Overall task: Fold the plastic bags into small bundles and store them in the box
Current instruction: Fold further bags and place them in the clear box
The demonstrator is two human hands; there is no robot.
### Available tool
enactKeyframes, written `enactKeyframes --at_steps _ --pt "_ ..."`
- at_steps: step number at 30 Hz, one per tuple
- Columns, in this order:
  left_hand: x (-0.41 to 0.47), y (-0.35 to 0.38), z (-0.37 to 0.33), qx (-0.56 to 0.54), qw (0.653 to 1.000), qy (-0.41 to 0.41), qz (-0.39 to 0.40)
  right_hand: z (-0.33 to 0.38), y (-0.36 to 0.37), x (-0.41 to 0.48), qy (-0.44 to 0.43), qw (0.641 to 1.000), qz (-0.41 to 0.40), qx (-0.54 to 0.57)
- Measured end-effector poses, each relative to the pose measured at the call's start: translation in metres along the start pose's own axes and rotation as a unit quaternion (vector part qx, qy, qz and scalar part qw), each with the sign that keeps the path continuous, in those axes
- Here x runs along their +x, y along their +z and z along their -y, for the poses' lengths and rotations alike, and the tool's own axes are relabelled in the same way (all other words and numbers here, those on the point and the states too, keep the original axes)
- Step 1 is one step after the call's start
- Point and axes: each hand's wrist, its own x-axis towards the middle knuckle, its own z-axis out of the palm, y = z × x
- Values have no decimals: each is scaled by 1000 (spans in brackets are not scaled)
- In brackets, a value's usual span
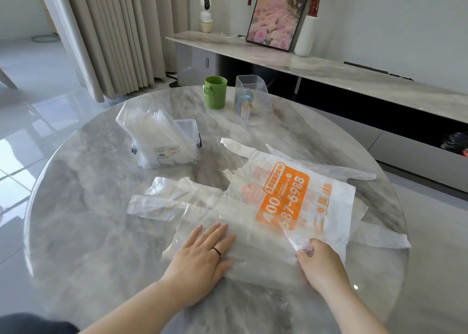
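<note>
A clear plastic bag [253, 235] lies flat on the round marble table [83, 232], its handles reaching left. My left hand [202, 257] presses flat on its near part with straight fingers. My right hand [320, 265] pinches the bag's right edge and lifts a fold of it. Under it lies a white bag with orange print [291, 194], and more white bags spread to the right. The clear storage box [167, 146] stands at the back left with several folded bags sticking out of it.
A green cup [215, 91] and a clear ribbed holder [250, 103] stand at the table's far side. Behind the table runs a long marble sideboard [329, 65] with a picture, a white vase and a small camera.
</note>
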Motion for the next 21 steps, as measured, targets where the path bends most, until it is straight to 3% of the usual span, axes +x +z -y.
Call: enactKeyframes --at_steps 6,10,13,16,19,21 --pt "9 8 6 25 998 22 54 0 1 4 39 999 14 9" --pt "16 9 8 42 999 18 15 2 2 7 55 998 2 16" --pt "18 -5 12 -32 998 -51 -26 -1 3 11 65 998 -3 26" --pt "22 -9 23 -159 961 -162 -160 -3 2 13 72 996 -10 42" --pt "19 -11 39 -222 923 -257 -180 -3 2 14 75 996 -14 46" --pt "18 -10 43 -218 921 -285 -154 -2 3 13 77 996 -20 40"
